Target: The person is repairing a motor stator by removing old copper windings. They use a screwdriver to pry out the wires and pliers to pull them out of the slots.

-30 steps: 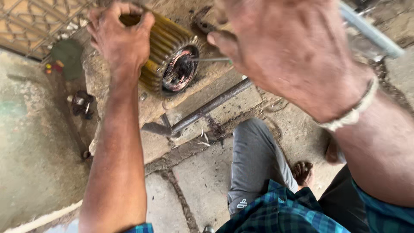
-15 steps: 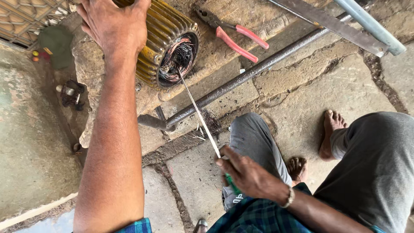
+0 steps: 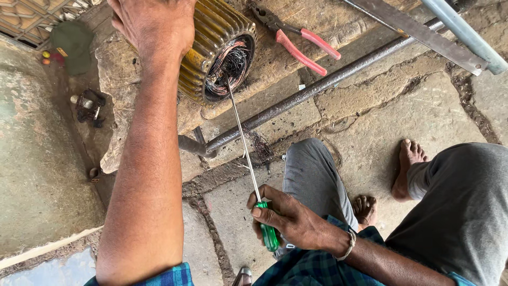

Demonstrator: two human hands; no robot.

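Observation:
A ribbed yellow motor stator (image 3: 211, 47) lies on its side on a worn wooden block (image 3: 296, 47), its open end showing tangled copper windings (image 3: 230, 66). My left hand (image 3: 153, 26) presses down on top of the stator's housing. My right hand (image 3: 283, 217) grips the green handle of a long screwdriver (image 3: 246, 148), whose thin metal shaft runs up with its tip inside the windings.
Red-handled pliers (image 3: 299, 34) lie on the block beside the stator. A dark steel pipe (image 3: 328, 82) runs diagonally across the stone floor, with a metal bar (image 3: 423, 32) and a grey tube (image 3: 465, 32) at the upper right. My bare feet (image 3: 407, 159) rest on the paving.
My right hand dropped from close to the camera down to my lap, holding the screwdriver. The shaft now reaches into the stator's windings. My left hand stays on the housing.

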